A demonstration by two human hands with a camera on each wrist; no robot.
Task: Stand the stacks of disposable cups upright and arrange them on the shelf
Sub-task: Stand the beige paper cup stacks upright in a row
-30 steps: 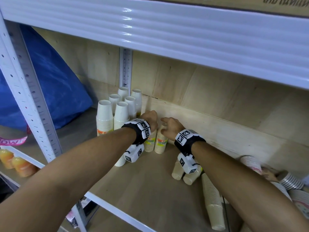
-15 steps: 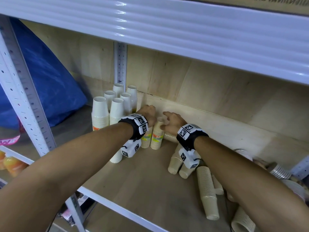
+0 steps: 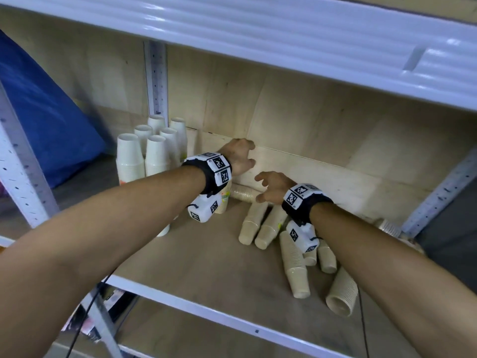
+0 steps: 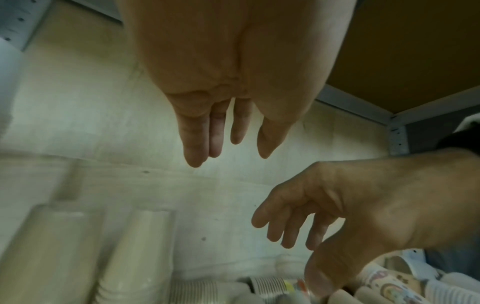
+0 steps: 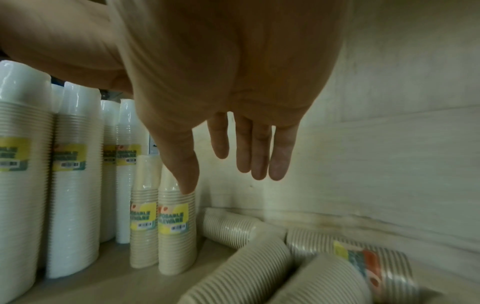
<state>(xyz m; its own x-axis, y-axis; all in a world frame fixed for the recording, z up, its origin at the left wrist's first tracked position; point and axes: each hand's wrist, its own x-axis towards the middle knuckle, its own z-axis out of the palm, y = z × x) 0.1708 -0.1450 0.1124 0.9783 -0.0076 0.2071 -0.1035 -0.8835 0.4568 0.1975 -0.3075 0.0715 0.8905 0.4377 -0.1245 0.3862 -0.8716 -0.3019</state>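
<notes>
Near the shelf (image 3: 196, 270) front, beige cup stacks (image 3: 294, 267) lie toppled, light and crushable, best gripped round mid-stack; farther in, right hand (image 3: 273, 186) and left hand (image 3: 238, 158) hover relaxed, empty, beside upright white stacks (image 3: 154, 156).

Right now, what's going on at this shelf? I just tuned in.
A person is sorting stacks of disposable cups on a wooden shelf. Tall white stacks already stand upright at the back left, with two shorter labelled beige stacks upright beside them. Several beige stacks lie on their sides to the right. Both hands are empty: the left hand hovers near the back wall, and the right hand reaches, fingers spread, over a fallen stack by the wall.
</notes>
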